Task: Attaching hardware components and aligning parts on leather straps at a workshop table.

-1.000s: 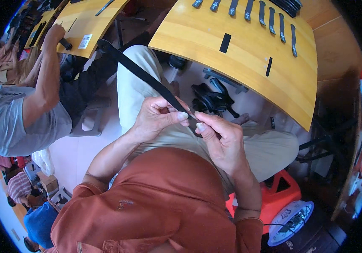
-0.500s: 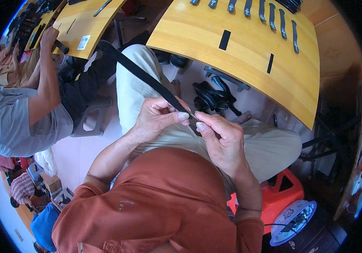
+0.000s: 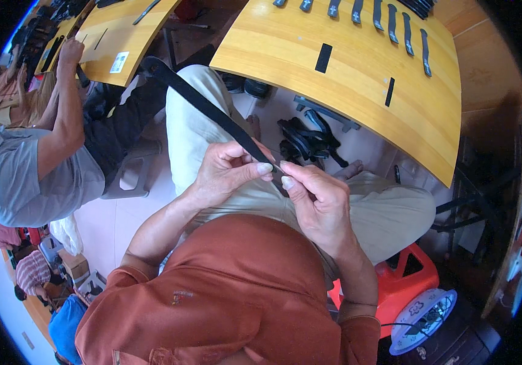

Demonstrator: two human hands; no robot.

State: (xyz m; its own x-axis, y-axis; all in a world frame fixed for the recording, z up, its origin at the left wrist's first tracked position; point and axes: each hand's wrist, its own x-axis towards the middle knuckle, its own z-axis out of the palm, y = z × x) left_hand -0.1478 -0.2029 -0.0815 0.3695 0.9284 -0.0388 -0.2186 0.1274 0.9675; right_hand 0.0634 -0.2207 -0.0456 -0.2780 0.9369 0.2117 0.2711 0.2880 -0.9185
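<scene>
A long black strap (image 3: 215, 115) slants across my lap, its rounded far end beyond my left knee. My left hand (image 3: 227, 173) is closed on it near its lower end, the thumb lying on top. Close against those fingertips, my right hand (image 3: 321, 204) pinches the strap's end between thumb and forefinger. A thin edge shows between the two hands; its detail is too small to make out. Part of the lower end is hidden by my fingers.
On the yellow wooden table (image 3: 261, 45) ahead lie several dark straps (image 3: 378, 17) in a row and two short black strips (image 3: 324, 58). Black straps (image 3: 309, 140) lie heaped beneath it. A red stool (image 3: 410, 280) stands at right; a co-worker (image 3: 42, 152) sits at left.
My hands and the strap stay almost in place, with only a tiny shift of the right fingers. The co-worker's hand at the left table has moved slightly.
</scene>
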